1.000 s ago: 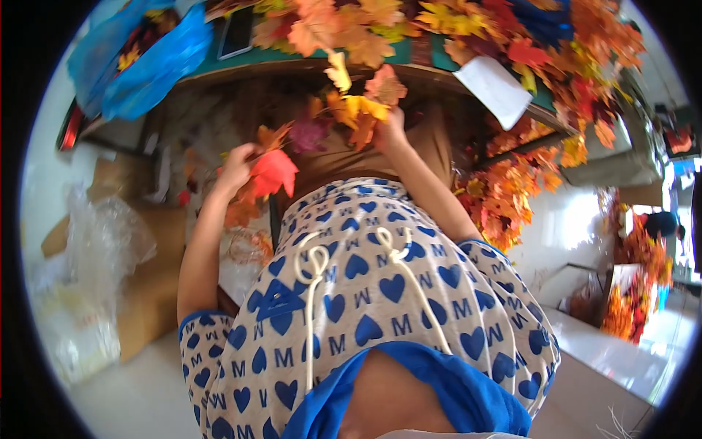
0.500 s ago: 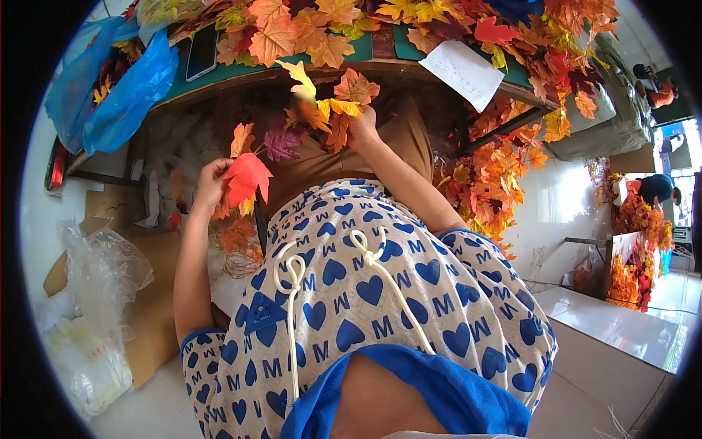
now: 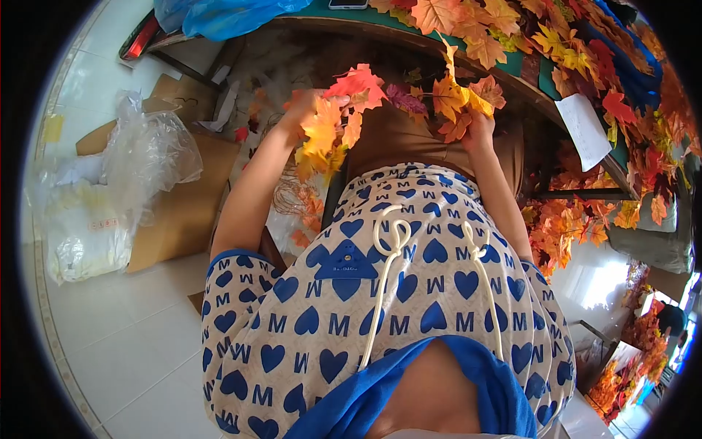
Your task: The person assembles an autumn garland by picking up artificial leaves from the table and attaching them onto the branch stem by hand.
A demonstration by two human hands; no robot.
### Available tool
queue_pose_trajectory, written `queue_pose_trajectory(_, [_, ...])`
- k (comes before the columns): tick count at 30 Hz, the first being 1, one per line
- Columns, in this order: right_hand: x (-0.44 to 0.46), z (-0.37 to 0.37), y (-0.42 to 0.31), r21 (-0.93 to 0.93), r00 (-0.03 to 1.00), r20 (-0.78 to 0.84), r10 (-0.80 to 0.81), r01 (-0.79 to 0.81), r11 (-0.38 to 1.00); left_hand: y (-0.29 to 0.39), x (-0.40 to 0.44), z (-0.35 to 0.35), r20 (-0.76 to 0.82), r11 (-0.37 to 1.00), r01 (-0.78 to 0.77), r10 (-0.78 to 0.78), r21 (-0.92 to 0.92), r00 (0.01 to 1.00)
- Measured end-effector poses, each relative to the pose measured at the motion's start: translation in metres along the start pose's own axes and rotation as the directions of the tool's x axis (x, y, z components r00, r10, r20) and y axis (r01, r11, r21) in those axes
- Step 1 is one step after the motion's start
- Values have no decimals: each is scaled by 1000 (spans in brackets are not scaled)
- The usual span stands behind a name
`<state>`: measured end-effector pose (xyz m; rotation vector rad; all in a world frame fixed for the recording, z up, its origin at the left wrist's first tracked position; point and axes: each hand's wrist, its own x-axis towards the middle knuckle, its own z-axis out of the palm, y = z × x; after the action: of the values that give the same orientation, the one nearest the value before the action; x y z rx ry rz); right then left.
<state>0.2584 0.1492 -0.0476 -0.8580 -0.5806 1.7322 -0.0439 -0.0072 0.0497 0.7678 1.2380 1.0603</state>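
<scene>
A strand of artificial maple leaves (image 3: 447, 99) stretches between my two hands above my lap. My left hand (image 3: 313, 108) is closed on its left part, beside a red leaf (image 3: 358, 86); orange-yellow leaves (image 3: 319, 139) hang below that hand. A purple leaf (image 3: 406, 100) shows midway along the strand. On the other side, my right hand (image 3: 479, 130) has its fingers closed round the strand among yellow and orange leaves. The leaves partly hide the fingertips of both hands.
The table (image 3: 528, 72) in front carries heaps of autumn leaves (image 3: 486, 29), a paper sheet (image 3: 583, 132), a phone (image 3: 348, 4) and a blue plastic bag (image 3: 227, 16). Clear plastic bags (image 3: 150, 154) and cardboard (image 3: 183, 208) lie at the left. More leaf strands (image 3: 563, 227) hang at the right.
The view has turned to the left, so the table and floor appear shifted. My left hand has risen relative to my body, and the red leaf has swung to its right side.
</scene>
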Motion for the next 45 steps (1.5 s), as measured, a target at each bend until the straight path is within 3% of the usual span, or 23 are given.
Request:
queue_pose_trajectory(4, [3, -1, 1, 42, 1000, 24, 14, -15, 999, -14, 13, 0, -79, 994, -70, 63, -89, 995])
queue_pose_trajectory(5, [7, -5, 2, 52, 998, 49, 37, -40, 998, -13, 12, -2, -41, 999, -42, 42, 4, 998])
queue_pose_trajectory(8, [4, -4, -1, 61, 996, 70, 48, -53, 997, -18, 17, -14, -37, 999, 27, -26, 34, 999])
queue_pose_trajectory(13, [9, -10, 3, 56, 992, 113, 53, -59, 997, -13, 11, -5, 21, 999, -4, 3, 51, 1000])
queue_pose_trajectory(15, [7, -7, 2, 111, 984, 168, 53, -72, 991, -13, 12, -4, 14, 988, -18, 16, 157, 1000])
queue_pose_trajectory(21, [1, 2, -4, 132, 953, 299, -48, 8, 991, -21, 19, -7, -63, 996, -19, 25, 88, 998])
queue_pose_trajectory(25, [-2, 4, -5, 109, 951, 309, -10, -25, 994, -17, 17, -5, -98, 994, -19, 30, 105, 995])
queue_pose_trajectory(28, [-8, 4, -8, 136, 938, 343, 48, -101, 986, -18, 19, -6, -103, 969, -80, 106, 232, 989])
queue_pose_trajectory(30, [-10, 4, -7, 190, 905, 425, -24, -63, 980, -17, 19, -7, -82, 928, -117, 155, 353, 985])
queue_pose_trajectory(31, [-5, 0, -5, 190, 904, 426, -23, -64, 980, -17, 18, -6, -83, 928, -116, 155, 353, 984])
queue_pose_trajectory(33, [6, -7, -1, 180, 887, 422, 187, -284, 942, -17, 18, -3, -104, 963, -139, 166, 232, 981])
queue_pose_trajectory(40, [7, -12, 5, 140, 897, 404, 178, -253, 957, -16, 17, 0, 51, 965, -198, 192, 174, 980])
queue_pose_trajectory(45, [-2, -7, -1, 95, 879, 443, 174, -239, 966, -7, 9, 7, 106, 986, -79, 64, 147, 992])
